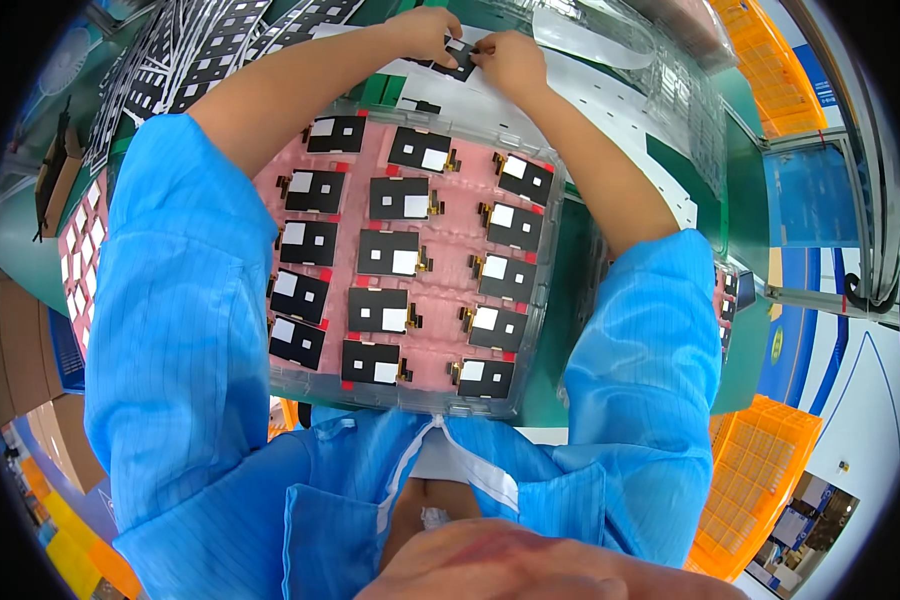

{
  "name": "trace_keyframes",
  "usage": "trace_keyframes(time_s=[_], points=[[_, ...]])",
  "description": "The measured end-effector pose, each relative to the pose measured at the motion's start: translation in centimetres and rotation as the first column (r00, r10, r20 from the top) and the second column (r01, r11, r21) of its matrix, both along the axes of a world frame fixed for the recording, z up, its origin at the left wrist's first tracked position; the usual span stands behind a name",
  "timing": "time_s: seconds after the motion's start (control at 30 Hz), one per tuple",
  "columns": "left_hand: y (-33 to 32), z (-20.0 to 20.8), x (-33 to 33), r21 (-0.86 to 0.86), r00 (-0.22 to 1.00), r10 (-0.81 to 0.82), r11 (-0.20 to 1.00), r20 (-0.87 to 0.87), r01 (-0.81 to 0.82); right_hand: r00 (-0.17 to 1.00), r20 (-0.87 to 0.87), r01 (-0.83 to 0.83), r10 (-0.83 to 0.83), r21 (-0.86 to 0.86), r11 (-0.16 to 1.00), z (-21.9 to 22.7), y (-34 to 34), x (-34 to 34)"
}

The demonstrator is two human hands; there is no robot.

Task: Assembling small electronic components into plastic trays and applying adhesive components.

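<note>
At the far side of the bench, both my hands meet over a small black rectangular piece (460, 62) with a light square in it. My left hand (422, 36) grips its left side, thumb and forefinger closed on it. My right hand (515, 64) pinches its right edge with the fingertips. Beneath them lies a white sheet (570, 95). Nearer me, between my forearms, a clear tray (526, 345) with a pink lining holds rows of flat black modules (390, 252). Each module has a white square, and many show a gold flex tail.
Strips of black-and-white stickers (205, 65) lie at the far left. Clear plastic trays (685, 110) are stacked at the far right. Orange crates (760, 475) stand to the right of the green bench (560, 290). Another pink-lined tray (82, 250) sits beyond my left arm.
</note>
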State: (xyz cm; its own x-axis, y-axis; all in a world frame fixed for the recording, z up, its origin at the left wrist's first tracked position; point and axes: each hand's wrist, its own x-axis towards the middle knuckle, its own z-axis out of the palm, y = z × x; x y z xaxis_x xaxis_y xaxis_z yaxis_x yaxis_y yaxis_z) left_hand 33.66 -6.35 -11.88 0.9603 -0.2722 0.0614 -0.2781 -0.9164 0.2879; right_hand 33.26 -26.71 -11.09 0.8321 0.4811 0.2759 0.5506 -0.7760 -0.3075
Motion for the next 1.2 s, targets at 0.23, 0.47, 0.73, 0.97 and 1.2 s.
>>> trace_keyframes(time_s=[0.23, 0.47, 0.73, 0.97, 1.2], points=[[0.7, -1.7, -0.9, -0.183, 0.906, -0.23, 0.933, 0.355, 0.309, 0.998, -0.044, -0.047, 0.045, -0.035, 0.998, -0.1, -0.7, 1.0], [-1.2, -0.4, 0.6, -0.06, 0.999, -0.015, 0.998, -0.033, 0.013, 0.973, -0.228, -0.043, 0.033, -0.039, 0.998, 0.0, -0.6, 2.3], [-1.9, 0.5, -0.7, 0.085, 0.992, -0.075, 0.994, 0.097, 0.067, 0.766, -0.637, 0.362, 0.081, 0.532, 0.765, 4.5, -3.7, 0.7], [3.0, 7.5, -6.2, -0.132, 0.955, -0.178, 0.98, -0.236, 0.15, 0.709, -0.618, 0.238, 0.339, 0.663, 0.709, 10.8, -4.0, -6.8], [10.7, 17.0, -25.5, -0.548, 1.0, 0.016, 0.836, -0.02, -0.024, 0.652, -0.483, -0.039, 0.584, 0.748, 0.663, 15.4, -4.2, -14.1]])
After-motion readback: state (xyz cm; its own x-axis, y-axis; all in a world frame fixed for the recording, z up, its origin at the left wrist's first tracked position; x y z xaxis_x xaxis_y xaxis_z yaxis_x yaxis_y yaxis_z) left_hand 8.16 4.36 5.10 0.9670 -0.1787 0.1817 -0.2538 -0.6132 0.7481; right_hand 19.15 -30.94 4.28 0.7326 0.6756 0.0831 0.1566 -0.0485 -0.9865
